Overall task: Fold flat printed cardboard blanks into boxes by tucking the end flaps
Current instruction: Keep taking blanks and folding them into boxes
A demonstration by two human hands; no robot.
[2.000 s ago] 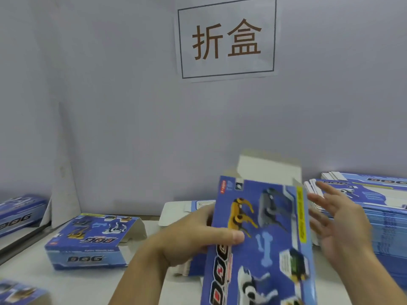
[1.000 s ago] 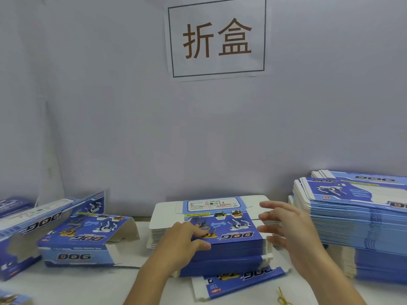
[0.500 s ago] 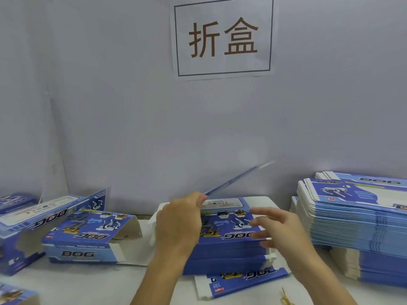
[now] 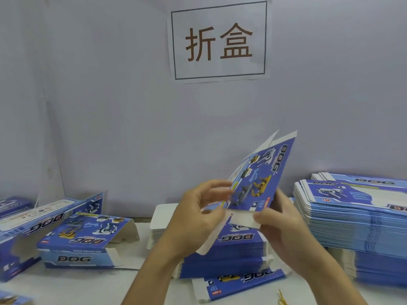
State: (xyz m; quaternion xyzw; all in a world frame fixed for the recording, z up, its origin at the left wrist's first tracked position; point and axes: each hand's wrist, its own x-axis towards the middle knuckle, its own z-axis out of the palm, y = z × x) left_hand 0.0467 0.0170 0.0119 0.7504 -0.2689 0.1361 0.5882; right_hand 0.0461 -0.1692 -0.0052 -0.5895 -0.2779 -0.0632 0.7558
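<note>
From the head camera, both forearms reach up from the bottom edge and meet over the middle of the table (image 4: 66, 287). The left hand (image 4: 198, 219) is turned palm-inward, fingers bent, pinching the left edge of a flat blue cardboard blank (image 4: 257, 183) between thumb and fingertips. The right hand (image 4: 279, 219) comes in from the other side, its thumb pressed on the blank's white bottom flap (image 4: 242, 217) and its fingers curled behind the panel, so it grips too. The blank is held in the air, tilted up and to the right, above the center stack of blanks (image 4: 231, 249). A taller stack (image 4: 356, 219) sits to the right. Folded boxes (image 4: 83, 238) lie at the left. A sign (image 4: 219, 40) hangs on the wall.
</note>
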